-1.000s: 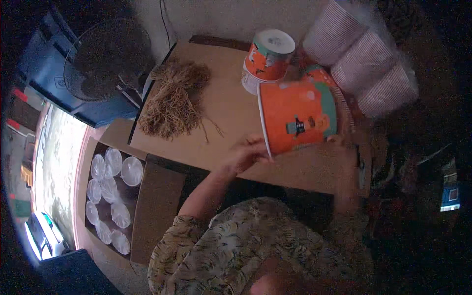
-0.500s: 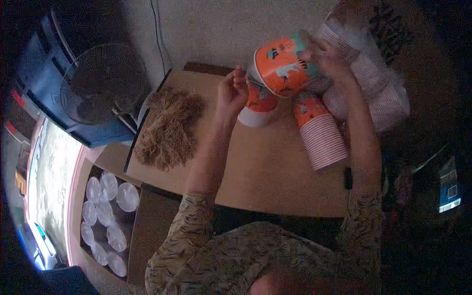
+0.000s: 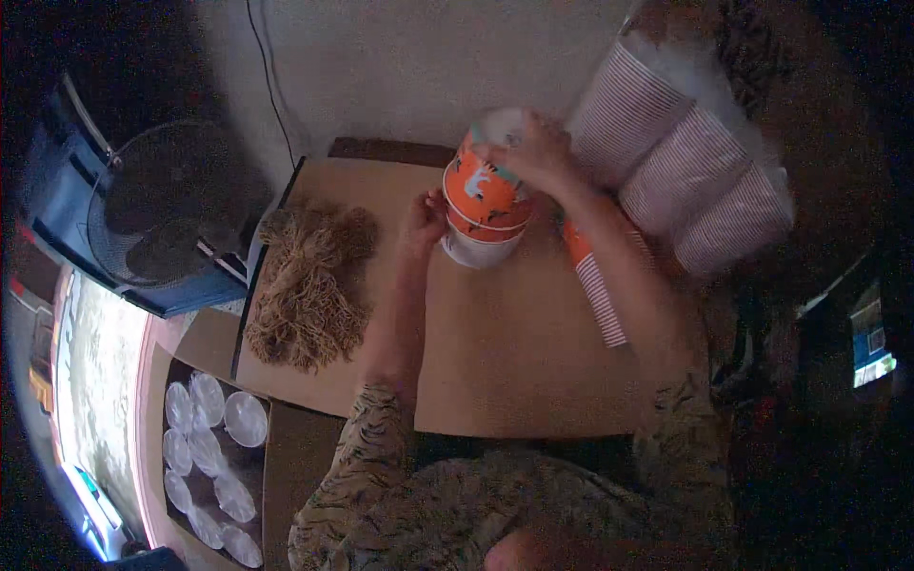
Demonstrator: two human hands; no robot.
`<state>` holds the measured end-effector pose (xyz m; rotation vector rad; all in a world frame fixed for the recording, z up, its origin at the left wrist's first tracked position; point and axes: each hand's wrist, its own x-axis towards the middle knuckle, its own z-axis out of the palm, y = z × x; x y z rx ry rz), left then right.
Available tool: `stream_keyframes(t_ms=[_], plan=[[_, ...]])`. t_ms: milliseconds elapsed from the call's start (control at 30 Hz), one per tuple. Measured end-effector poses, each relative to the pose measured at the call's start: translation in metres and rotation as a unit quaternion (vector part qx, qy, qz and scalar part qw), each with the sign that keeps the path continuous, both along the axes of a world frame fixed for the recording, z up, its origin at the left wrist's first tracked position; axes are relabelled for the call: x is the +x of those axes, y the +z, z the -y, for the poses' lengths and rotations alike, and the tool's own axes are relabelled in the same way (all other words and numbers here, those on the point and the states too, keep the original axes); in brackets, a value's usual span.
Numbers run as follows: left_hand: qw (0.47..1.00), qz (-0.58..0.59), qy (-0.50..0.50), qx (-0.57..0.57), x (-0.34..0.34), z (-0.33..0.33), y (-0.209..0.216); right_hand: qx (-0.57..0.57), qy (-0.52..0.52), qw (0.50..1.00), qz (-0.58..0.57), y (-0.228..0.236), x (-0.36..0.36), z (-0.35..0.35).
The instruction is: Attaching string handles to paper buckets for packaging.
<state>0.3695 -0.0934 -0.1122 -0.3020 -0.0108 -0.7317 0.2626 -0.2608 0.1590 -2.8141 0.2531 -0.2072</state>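
Note:
An orange paper tub (image 3: 484,190) with dark and pale printed figures and a green band stands bottom-up at the middle back of the cardboard surface. It sits over another orange-and-white paper tub (image 3: 481,249), whose lower white part shows beneath. My right hand (image 3: 535,157) grips the upper tub near its raised base, fingers spread over its side. At the left edge, near the rims, my left hand (image 3: 428,217) is curled against the tub. Partly hidden under my right forearm lies a nested stack of orange tubs (image 3: 602,300) with striped white rims.
Plastic-wrapped stacks of tubs (image 3: 690,157) lean at the back right. A brown stringy bundle (image 3: 314,285) lies on the cardboard (image 3: 514,371) at left. Beside it stand an open box of clear round plastic pieces (image 3: 209,447) and a mesh-fronted fan (image 3: 176,209).
My right hand has brought the orange tub down and left, turning it bottom-up over the standing tub. My left hand has lowered to its rim. The view has shifted slightly.

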Motion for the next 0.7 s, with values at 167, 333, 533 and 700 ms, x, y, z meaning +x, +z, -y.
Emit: stream_keyframes(t_ms=[167,333,533,700], plan=[[0.962,0.041,0.183,0.196,0.006,-0.014,-0.081,-0.065,-0.001,0.986,0.156,-0.036,-0.022,-0.038],[0.787,0.12,0.32,0.513,-0.125,0.018,-0.04,0.051,-0.029,0.97,0.237,-0.051,-0.031,-0.012],[0.683,0.365,0.198,0.601,-0.25,0.02,0.009,0.145,0.144,0.858,0.471,-0.116,-0.103,-0.003],[0.441,0.59,0.191,0.649,-0.293,0.074,0.072,0.314,-0.02,0.794,0.521,-0.167,-0.268,0.061]])
